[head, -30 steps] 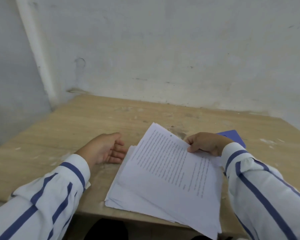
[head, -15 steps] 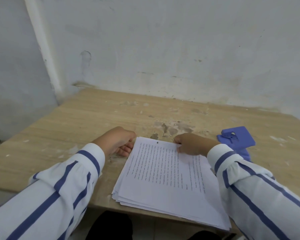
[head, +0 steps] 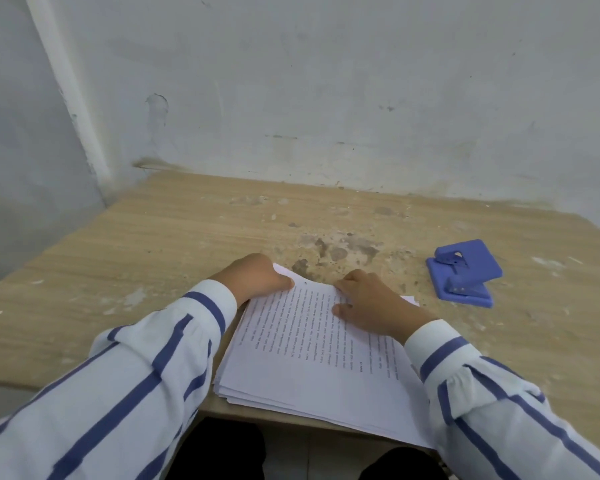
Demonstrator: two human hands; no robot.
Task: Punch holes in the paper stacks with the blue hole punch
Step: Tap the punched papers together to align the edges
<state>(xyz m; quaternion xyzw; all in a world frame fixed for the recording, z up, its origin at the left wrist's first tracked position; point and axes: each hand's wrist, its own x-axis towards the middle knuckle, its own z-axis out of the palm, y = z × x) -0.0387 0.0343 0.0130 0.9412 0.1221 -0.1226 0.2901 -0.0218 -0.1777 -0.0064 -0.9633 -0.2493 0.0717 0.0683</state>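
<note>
Wood-grain table [head: 153, 244], scuffed and blotchy, shoved up against a grubby pale wall [head: 326, 81]. Stack [head: 312, 362] of white printed sheets lying between the two hands and running back toward the body, a bit fanned out along its left side, near right corner poking past the table's front edge. Small dark hole [head: 306, 282] near the far edge of the top sheet, right between the hands. Left hand [head: 257, 278] curled up at the stack's far left corner, thumb lying on the top sheet, other fingers tucked out of sight, so honestly can't tell whether actually pinching that corner or just resting there. Right hand [head: 371, 306] spread on top of the stack near its far right corner, fingers loose and mostly straight, thumb out toward the left hand, pressing the paper down and not wrapped around anything. Bit of a lower sheet peeking out just right of the right hand. Blue punch [head: 465, 271] off to the right of the right hand and slightly farther out, sitting on the bare table, well apart from both hands and from the stack. White sleeves [head: 136, 393] with blue stripes on both arms, cuffs buttoned close at the wrists, right cuff lying over the stack's right side.
</note>
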